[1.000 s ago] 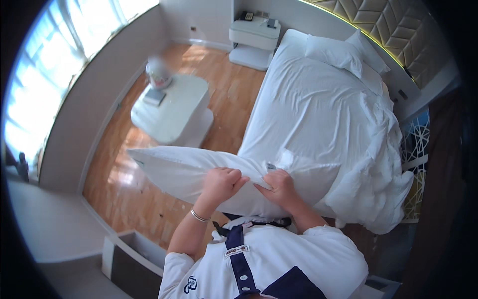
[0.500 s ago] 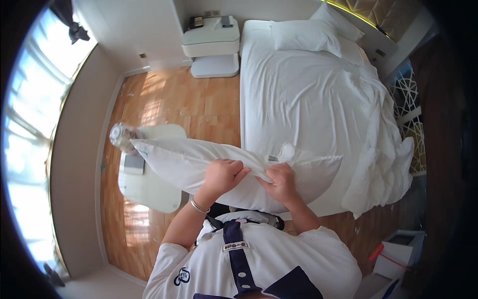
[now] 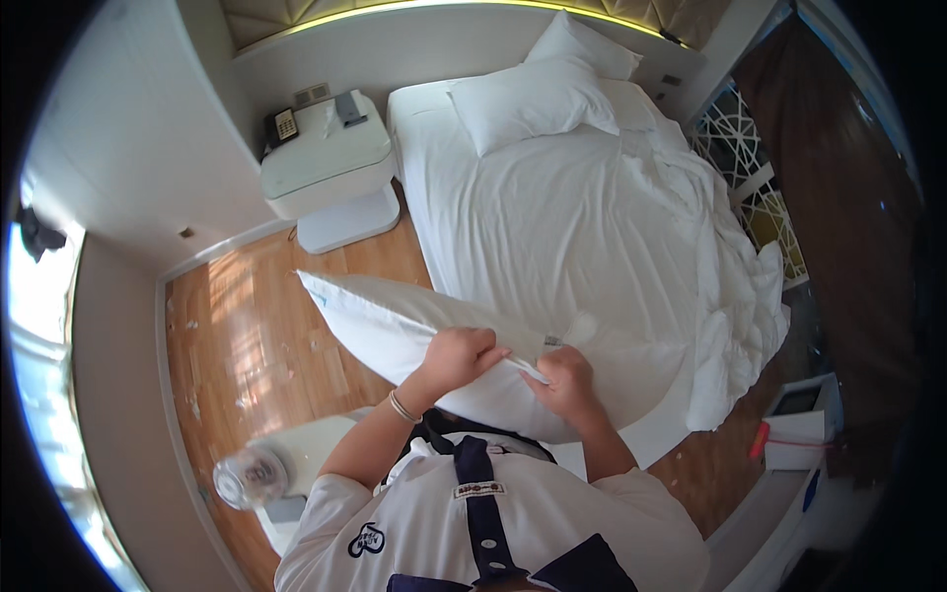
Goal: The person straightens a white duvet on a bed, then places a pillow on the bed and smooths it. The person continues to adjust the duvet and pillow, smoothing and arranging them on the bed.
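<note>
A white pillow point(image 3: 380, 335) is held up in front of my body, its pointed left corner jutting over the wood floor. My left hand point(image 3: 462, 357) is closed on its edge near the middle. Close beside it, my right hand point(image 3: 565, 381) pinches the same edge, with a short fold of white cloth stretched between the two. A small printed tag point(image 3: 553, 342) shows just above my right hand. Beyond the pillow lies the bed point(image 3: 533, 217), covered with a wrinkled white sheet.
Two pillows point(image 3: 533, 104) rest at the bed's head; a bunched white cover point(image 3: 730, 326) hangs along its right side. A bedside table point(image 3: 330, 163) with a telephone point(image 3: 286, 126) stands far left. Near left, a clear container point(image 3: 249, 477) sits on a low table. White boxes point(image 3: 804, 419) are at right.
My view has turned, so the bed and bedside table sit differently in it. Both hands keep hold of the pillow, whose right part has dropped lower and spread out.
</note>
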The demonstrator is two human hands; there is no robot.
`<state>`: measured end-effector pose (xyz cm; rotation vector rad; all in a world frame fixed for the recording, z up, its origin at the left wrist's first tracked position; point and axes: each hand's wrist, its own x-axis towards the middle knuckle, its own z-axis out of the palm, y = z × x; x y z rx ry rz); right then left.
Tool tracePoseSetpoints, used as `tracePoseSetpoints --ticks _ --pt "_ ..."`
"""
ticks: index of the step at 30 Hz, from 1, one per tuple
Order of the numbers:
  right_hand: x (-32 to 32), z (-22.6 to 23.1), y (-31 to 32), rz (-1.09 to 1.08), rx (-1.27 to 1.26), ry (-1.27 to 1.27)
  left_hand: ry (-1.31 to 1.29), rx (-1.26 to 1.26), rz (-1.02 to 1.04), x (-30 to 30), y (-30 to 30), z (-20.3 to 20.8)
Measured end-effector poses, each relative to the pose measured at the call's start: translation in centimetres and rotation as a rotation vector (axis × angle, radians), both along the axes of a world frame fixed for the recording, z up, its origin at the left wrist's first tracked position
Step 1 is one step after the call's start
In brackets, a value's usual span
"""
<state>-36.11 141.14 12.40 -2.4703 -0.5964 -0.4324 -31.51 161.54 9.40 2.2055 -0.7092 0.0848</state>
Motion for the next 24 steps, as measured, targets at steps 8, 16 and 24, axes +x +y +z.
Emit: tracePoseSetpoints --ticks 8,16,24 --pt "15.2 1.2 0.3 -0.235 -0.045 -0.157 -0.182 0.174 -0.146 19.5 4.5 1.3" --pt "37.8 -4.8 -8.2 -0.698 -0.216 -0.102 0.100 0.431 -0.422 35.9 1.6 -5.6" --pt "57.9 -8.8 4.5 -0.484 0.289 0.170 0.538 0.260 -0.179 52.4 4.6 -7.1"
